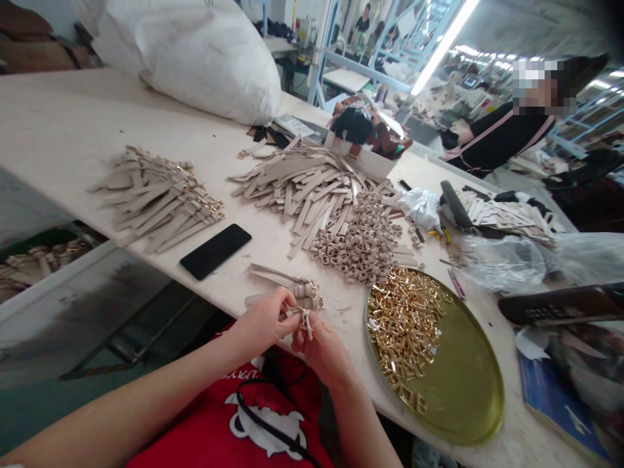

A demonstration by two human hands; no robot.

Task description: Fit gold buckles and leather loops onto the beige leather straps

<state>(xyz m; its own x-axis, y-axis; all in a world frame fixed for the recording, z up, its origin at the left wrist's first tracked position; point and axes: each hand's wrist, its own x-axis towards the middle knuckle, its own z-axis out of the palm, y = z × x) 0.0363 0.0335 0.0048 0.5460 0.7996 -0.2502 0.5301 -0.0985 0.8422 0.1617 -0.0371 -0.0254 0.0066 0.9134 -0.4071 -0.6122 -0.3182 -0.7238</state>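
Note:
My left hand (266,322) and my right hand (324,351) meet at the table's near edge, both pinched on a beige strap (306,318) with a small buckle on it. Just beyond my fingers lie a few finished straps with buckles (297,289). A round brass tray (463,390) at the right holds several gold buckles (402,322). Behind it sits a heap of small beige loops (361,244) and a pile of plain beige straps (307,182).
A black phone (215,250) lies left of my hands. A pile of buckled straps (156,201) sits further left. A large white sack (195,52) is at the back. Another person (507,130) works at the far right. Clear plastic bags (507,260) and a calculator (560,305) lie right.

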